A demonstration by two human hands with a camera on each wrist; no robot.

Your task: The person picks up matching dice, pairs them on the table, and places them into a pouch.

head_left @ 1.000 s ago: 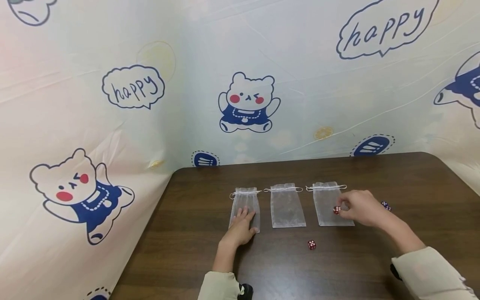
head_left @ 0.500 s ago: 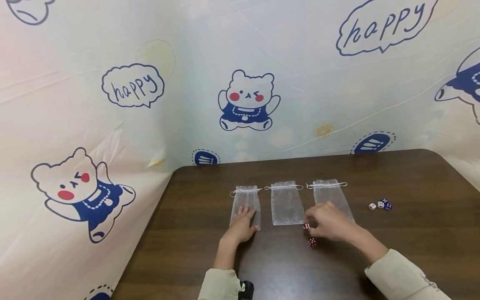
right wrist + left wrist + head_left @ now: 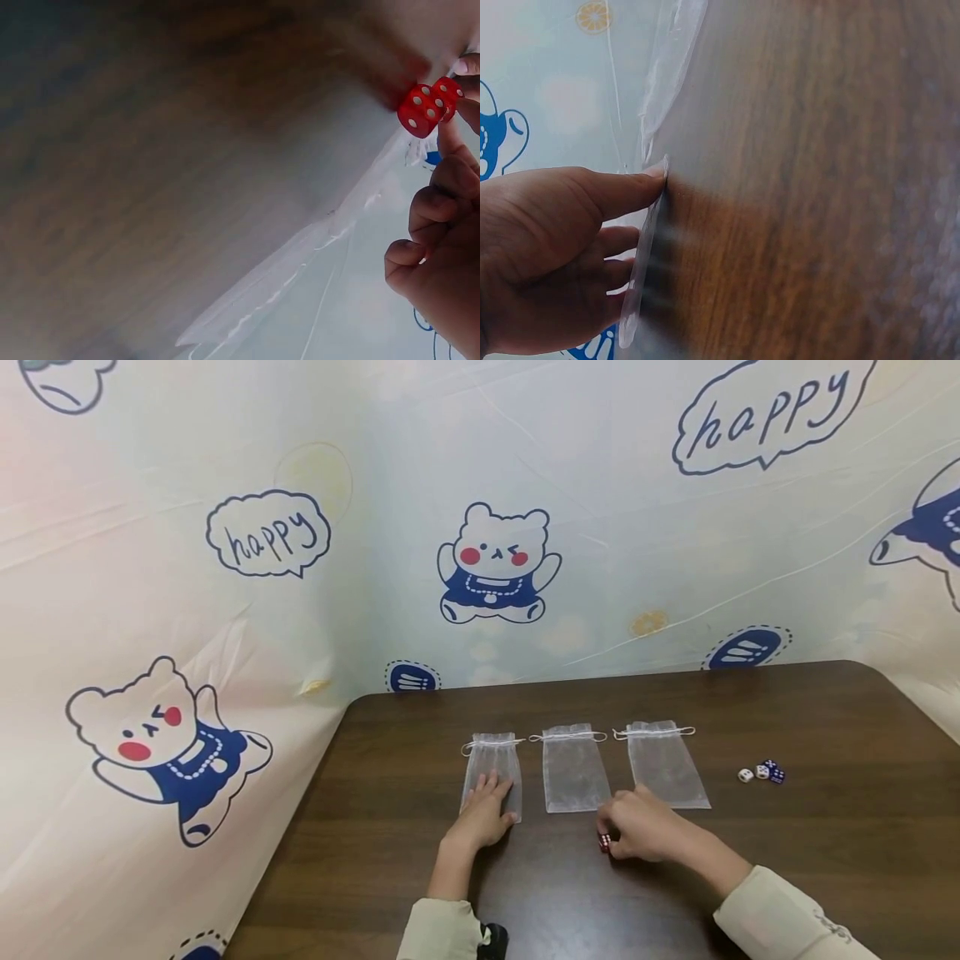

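My left hand rests with its fingers spread on the leftmost sheer white drawstring pouch. In the left wrist view the thumb of the left hand touches the pouch's edge. In front of the middle pouch, my right hand pinches a red die at the tabletop. Two red dice sit close together at its fingertips in the right wrist view: the nearer red die and another red die partly behind it, by the right hand.
The right pouch lies flat beyond my right hand. Farther right on the brown table is a small group of white dice and blue dice. A patterned cloth hangs behind the table.
My right hand has moved left and toward me from over the right pouch, carrying a red die to the other red die on the table. My left hand has stayed put.
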